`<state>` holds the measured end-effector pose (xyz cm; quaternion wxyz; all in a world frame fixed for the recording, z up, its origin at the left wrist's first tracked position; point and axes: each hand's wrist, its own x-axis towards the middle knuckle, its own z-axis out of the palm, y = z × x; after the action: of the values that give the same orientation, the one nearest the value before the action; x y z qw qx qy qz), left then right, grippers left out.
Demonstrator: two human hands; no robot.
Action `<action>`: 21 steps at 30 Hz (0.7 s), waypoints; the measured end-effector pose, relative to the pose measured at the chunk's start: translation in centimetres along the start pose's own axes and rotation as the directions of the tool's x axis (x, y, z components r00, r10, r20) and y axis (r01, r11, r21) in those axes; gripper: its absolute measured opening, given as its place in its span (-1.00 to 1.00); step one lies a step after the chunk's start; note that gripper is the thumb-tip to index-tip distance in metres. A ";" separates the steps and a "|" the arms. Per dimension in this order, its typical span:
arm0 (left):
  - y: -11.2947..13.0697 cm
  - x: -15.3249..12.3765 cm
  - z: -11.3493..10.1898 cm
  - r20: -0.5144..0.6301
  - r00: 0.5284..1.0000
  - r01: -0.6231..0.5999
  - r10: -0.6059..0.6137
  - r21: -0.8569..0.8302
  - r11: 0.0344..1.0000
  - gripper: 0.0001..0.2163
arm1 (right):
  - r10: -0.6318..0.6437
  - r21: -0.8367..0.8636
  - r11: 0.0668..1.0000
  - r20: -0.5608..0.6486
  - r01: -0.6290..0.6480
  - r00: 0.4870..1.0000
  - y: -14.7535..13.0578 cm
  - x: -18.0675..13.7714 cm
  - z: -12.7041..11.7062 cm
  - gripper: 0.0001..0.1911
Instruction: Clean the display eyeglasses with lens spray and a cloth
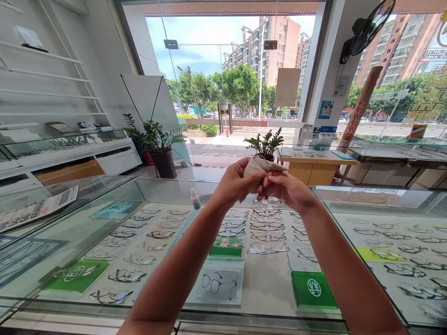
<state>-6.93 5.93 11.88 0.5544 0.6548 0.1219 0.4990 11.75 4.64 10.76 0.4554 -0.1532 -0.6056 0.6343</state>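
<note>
Both my hands are raised over the glass display counter [265, 288]. My left hand [235, 184] is closed on a beige cloth [260, 166], pinching it at the top. My right hand [288, 188] is closed too, fingers meeting the cloth and gripping a pair of clear glasses [268, 194] that is mostly hidden behind the fingers and cloth. Under the glass lie several rows of spectacle frames [265, 225].
A small spray bottle [195, 199] stands on the counter to the left of my arms. A calculator [57, 199] lies on the left counter. Potted plants [159, 144] stand by the glass shopfront. A wooden table [316, 165] sits behind the counter.
</note>
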 end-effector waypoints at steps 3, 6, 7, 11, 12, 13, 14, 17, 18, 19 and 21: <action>0.2 0.0 -0.1 0.012 1.000 -0.010 0.010 0.032 0.999 -0.76 | 0.002 -0.017 1.000 -0.018 -0.002 1.000 -0.2 -0.1 0.0 -0.76; 0.3 0.0 0.0 0.007 1.000 -0.014 0.014 0.057 0.998 -0.75 | 0.018 -0.050 0.999 -0.027 -0.019 0.999 -0.4 -0.2 0.1 -0.75; 0.3 0.0 0.0 0.004 1.000 -0.018 0.018 0.060 0.998 -0.74 | 0.022 -0.062 0.998 -0.029 -0.024 0.999 -0.5 -0.2 0.0 -0.75; 0.6 -0.1 0.3 -0.011 1.000 -0.028 0.028 0.072 0.997 -0.72 | 0.020 -0.069 0.997 -0.027 -0.021 0.999 -0.4 -0.2 0.0 -0.77; 0.7 -0.1 0.4 -0.019 0.999 -0.024 0.026 0.076 0.997 -0.72 | 0.018 -0.063 0.998 -0.025 -0.019 1.000 -0.3 -0.2 0.0 -0.78; 0.8 -0.2 0.5 -0.027 0.999 -0.019 0.021 0.078 0.997 -0.72 | 0.018 -0.057 0.998 -0.022 -0.019 1.000 -0.3 -0.2 0.0 -0.78; 0.9 -0.2 0.5 -0.034 0.999 -0.016 0.018 0.078 0.997 -0.72 | 0.020 -0.054 0.998 -0.020 -0.021 1.000 -0.3 -0.2 0.0 -0.77; 1.1 -0.3 0.7 -0.052 0.998 -0.014 0.018 0.078 0.997 -0.70 | 0.027 -0.068 0.997 -0.011 -0.027 1.000 -0.1 -0.3 -0.2 -0.77; 1.0 -0.3 0.7 -0.057 0.998 -0.014 0.018 0.082 0.997 -0.70 | 0.027 -0.075 0.997 -0.008 -0.027 1.000 -0.1 -0.3 -0.2 -0.77; 1.0 -0.3 0.8 -0.063 0.998 -0.013 0.019 0.086 0.996 -0.69 | 0.024 -0.081 0.996 -0.003 -0.024 1.000 0.0 -0.3 -0.3 -0.79; 0.8 -0.4 0.8 -0.074 0.997 -0.017 0.024 0.089 0.996 -0.69 | 0.013 -0.094 0.996 0.006 -0.013 1.000 0.2 -0.4 -0.3 -0.81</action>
<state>-6.76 4.91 12.43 0.5147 0.6606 0.1579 0.5232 12.15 4.59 10.41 0.4415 -0.1761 -0.6353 0.6086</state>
